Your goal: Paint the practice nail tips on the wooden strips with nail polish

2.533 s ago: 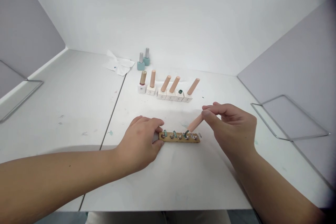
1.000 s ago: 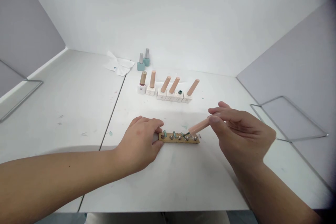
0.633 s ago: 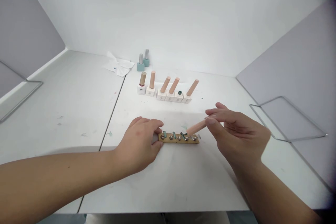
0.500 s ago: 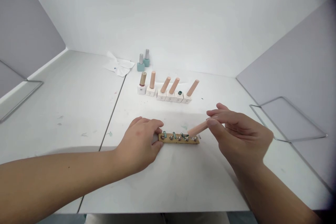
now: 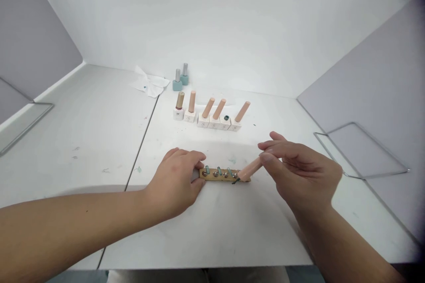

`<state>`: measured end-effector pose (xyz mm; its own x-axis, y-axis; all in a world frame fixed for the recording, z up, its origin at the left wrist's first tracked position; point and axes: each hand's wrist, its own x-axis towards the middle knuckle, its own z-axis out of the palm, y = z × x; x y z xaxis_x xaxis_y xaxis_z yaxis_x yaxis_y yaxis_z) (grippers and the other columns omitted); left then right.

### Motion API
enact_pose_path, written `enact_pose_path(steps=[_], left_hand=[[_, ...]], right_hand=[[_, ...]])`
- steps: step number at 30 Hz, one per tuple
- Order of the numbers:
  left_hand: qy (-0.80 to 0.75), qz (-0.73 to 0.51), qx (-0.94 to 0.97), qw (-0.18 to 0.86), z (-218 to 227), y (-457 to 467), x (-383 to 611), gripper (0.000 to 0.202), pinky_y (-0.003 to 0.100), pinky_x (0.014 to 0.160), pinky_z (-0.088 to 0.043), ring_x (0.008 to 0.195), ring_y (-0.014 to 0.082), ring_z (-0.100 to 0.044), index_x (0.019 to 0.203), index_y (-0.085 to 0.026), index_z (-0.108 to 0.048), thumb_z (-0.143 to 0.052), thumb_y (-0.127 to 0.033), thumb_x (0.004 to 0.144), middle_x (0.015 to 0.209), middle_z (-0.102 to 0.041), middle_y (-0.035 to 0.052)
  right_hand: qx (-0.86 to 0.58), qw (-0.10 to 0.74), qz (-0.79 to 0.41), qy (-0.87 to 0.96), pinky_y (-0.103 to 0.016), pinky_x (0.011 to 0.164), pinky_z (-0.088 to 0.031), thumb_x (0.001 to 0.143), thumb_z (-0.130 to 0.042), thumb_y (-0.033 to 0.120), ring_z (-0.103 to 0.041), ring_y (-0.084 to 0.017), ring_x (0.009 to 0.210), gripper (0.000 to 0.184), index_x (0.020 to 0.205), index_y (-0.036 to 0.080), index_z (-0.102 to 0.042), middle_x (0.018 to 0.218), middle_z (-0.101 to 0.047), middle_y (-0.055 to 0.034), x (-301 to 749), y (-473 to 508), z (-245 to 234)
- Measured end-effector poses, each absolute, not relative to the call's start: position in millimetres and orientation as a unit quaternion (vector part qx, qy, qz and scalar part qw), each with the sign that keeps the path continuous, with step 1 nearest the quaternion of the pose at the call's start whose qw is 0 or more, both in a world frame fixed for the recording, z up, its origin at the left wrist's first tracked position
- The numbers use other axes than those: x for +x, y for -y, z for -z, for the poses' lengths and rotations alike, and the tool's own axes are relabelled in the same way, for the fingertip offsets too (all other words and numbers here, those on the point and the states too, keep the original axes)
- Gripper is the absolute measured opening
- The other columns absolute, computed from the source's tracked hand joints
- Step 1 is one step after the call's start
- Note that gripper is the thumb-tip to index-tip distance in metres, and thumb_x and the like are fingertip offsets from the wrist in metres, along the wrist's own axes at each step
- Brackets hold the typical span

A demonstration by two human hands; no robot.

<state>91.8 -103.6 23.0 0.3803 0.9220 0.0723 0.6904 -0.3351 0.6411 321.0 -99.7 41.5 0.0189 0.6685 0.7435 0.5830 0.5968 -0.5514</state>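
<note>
Head view: two bare hands over a white table (image 5: 206, 239), working at its near edge.
Left hand (image 5: 174, 181): thumb and fingers clamped on the left end of a wooden strip (image 5: 202, 174), apparently pinning it steady.
Right hand (image 5: 300, 172): thumb and fingers closed on a peach rod (image 5: 250, 169), angled down so its tip meets the strip's right part.
Strip: flat, running left to right, carrying metal screw heads and small teal tubes (image 5: 219, 170); dark wire (image 5: 235, 181) at the rod's tip.
Far row: white cubes (image 5: 203, 121) holding tilted peach rods, apparently parked for access; teal bottles (image 5: 177, 86) behind.
</note>
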Motion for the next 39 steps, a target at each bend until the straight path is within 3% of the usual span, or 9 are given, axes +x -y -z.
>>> enact_pose_path(steps=[11,17,39], left_hand=[[-0.509,-0.223,0.792,0.252,-22,103,92,0.033,0.045,0.089,-0.048,0.097,0.0247,-0.059,0.108,-0.022,-0.055,-0.058,-0.017,0.076,0.096,-0.069,0.0023],[-0.514,-0.219,0.792,0.247,-22,102,92,0.036,0.045,0.089,-0.049,0.099,0.025,-0.06,0.111,-0.022,-0.055,-0.06,-0.018,0.075,0.097,-0.069,0.0023],[-0.564,-0.183,0.77,0.236,-28,103,93,0.037,0.042,0.081,-0.054,0.093,0.023,-0.063,0.112,-0.026,-0.056,-0.063,-0.028,0.075,0.101,-0.068,0.0017]], right_hand=[[-0.508,0.547,-0.062,0.662,-0.051,0.098,-0.049,0.073,-0.067,0.017,-0.066,-0.014,0.071,0.011,0.067,0.025,-0.063,0.055,-0.06,0.0074,318,89,-37],[-0.517,0.552,-0.048,0.652,-0.048,0.098,-0.049,0.074,-0.068,0.017,-0.065,-0.012,0.07,0.009,0.071,0.025,-0.065,0.065,-0.064,0.0068,317,85,-33],[-0.483,0.578,-0.005,0.658,-0.046,0.092,-0.052,0.075,-0.066,0.02,-0.066,-0.014,0.068,0.014,0.064,0.028,-0.063,0.061,-0.066,0.0063,315,95,-44]])
